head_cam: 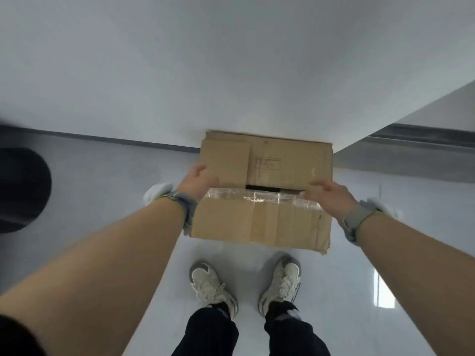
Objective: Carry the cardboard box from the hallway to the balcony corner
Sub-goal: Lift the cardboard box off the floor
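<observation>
The cardboard box point(262, 217) is brown, with clear tape along its top seam and a gap between the flaps. It stands close against the white wall, just in front of my shoes. My left hand point(196, 179) lies on the box's top left edge with its fingers over the flap. My right hand point(326, 196) is on the top right edge, fingers spread and slightly blurred. Neither hand is closed around the box. Both wrists wear grey bands.
A white wall point(231, 73) fills the view ahead, with a dark baseboard at its foot. A metal door track or threshold point(416, 140) runs at the right. A dark round object point(23, 188) sits at the far left. The floor is glossy light tile point(102, 188).
</observation>
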### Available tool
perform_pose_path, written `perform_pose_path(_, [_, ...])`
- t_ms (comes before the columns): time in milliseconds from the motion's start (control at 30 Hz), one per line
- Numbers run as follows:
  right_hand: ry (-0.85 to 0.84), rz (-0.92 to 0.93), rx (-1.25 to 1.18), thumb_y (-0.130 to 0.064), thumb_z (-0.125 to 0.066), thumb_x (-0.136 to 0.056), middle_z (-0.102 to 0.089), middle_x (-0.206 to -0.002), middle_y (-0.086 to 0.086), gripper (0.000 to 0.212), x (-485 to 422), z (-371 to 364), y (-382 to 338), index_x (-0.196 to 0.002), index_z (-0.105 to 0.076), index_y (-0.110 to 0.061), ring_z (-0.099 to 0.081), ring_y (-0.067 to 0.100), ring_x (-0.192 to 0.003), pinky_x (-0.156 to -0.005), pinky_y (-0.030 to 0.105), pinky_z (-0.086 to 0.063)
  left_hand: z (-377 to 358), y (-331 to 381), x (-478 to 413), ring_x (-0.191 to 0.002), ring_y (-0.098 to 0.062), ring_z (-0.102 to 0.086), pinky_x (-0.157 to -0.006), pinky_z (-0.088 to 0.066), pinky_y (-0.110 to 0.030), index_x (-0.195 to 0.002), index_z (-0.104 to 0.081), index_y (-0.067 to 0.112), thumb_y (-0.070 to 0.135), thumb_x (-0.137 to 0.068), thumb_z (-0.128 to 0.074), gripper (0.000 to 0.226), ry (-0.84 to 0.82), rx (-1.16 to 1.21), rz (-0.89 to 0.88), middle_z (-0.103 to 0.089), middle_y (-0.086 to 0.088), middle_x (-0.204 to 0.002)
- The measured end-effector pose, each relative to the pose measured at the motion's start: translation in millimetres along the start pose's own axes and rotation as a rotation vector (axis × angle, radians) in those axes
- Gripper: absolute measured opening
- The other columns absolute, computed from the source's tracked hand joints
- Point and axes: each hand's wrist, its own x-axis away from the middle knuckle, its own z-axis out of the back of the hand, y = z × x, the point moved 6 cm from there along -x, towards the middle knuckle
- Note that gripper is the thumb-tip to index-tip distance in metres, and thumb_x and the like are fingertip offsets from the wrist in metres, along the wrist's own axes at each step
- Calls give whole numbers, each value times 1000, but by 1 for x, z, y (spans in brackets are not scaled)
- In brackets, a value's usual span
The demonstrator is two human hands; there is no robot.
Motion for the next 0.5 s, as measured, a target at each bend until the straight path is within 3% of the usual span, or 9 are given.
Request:
perform_pose_path(100, [75,-14,57,-25,-81,-68,-45,-138,11,50,-18,-1,15,-115,-62,-26,-57,26,-104,-85,32,-49,5,-6,-12,-114,-20,-45,-90,-41,-33,-141,-36,24,16,-74,-72,76,113,-63,-42,-40,-8,-143])
perform_pose_path(167, [65,-39,110,-30,-81,-66,-37,-141,10,62,-31,-6,27,-123,-57,-30,-55,30,-111,-93,36,-49,2,-15,-22,-119,-24,-47,-91,-45,-34,-141,-35,24,12,-72,-74,81,143,-82,-31,-42,-8,-142])
perform_pose_path(300, [73,-74,187,-30,-78,-68,-24,-139,9,71,-50,-9,39,-131,-46,-38,-50,31,-103,-84,35,-50,-4,-29,-35,-118,-32,-53,-95,-51,-46,-144,-29,26,7,-70,-74,89,144,-68,27,-47,-12,-137])
perform_pose_path(400, [103,-71,227,-24,-75,-71,-24,-139,11,74,-60,-13,42,-136,-41,-38,-48,36,-115,-85,36,-50,-4,-35,-45,-121,-31,-50,-101,-47,-44,-146,-24,26,10,-71,-74,91,190,-143,53,-46,-11,-139])
perform_pose_path(500, [112,-64,278,-20,-73,-75,-25,-142,15,78,-69,-16,47,-141,-34,-38,-37,36,-124,-91,35,-39,-8,-40,-55,-128,-31,-44,-105,-41,-39,-149,-16,23,9,-72,-76,98,176,-157,56,-42,-10,-144])
